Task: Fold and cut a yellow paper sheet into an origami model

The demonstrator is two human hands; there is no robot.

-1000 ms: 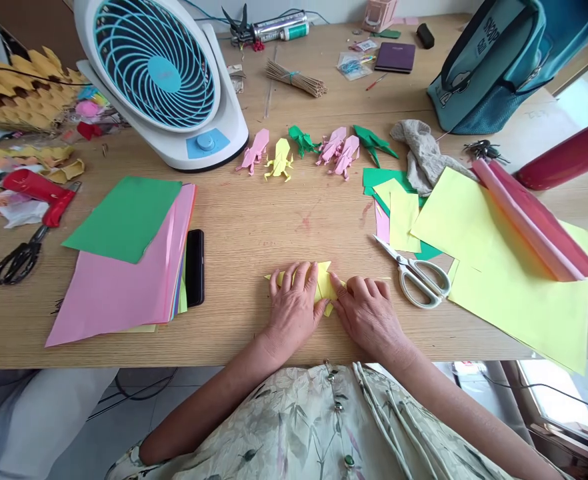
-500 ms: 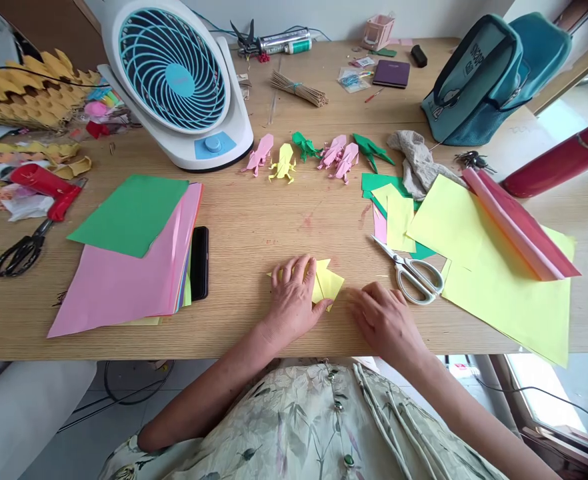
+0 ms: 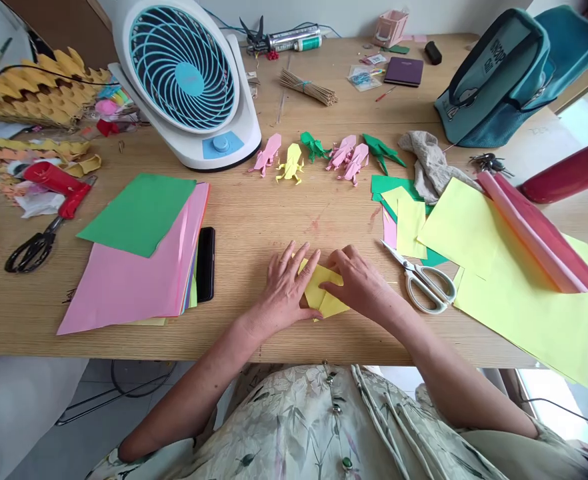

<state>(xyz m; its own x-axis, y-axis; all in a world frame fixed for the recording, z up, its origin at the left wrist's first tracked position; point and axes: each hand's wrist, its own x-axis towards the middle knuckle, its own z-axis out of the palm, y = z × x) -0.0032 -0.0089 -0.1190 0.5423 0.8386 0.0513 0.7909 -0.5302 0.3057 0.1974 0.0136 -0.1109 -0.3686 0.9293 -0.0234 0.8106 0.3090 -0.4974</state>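
Observation:
A partly folded yellow paper [image 3: 324, 293] lies on the wooden table [image 3: 254, 220] near its front edge. My left hand [image 3: 284, 288] rests flat on the paper's left part, fingers spread. From the right, my right hand [image 3: 361, 283] comes over the paper with its fingers curled, pinching a flap at the middle. Both hands touch the paper and nearly meet above it.
White-handled scissors [image 3: 421, 280] lie just right of my right hand, beside yellow sheets [image 3: 504, 280] and a red-pink folded sheet [image 3: 539, 230]. A stack of coloured paper [image 3: 139, 260] and a black phone [image 3: 205, 263] lie left. Several origami figures [image 3: 324, 155], a fan [image 3: 189, 80] and a teal bag [image 3: 504, 73] stand farther back.
My right hand, which had drawn off to the right of the paper, has come back onto it and pinches a flap. The left hand stays pressed on the paper.

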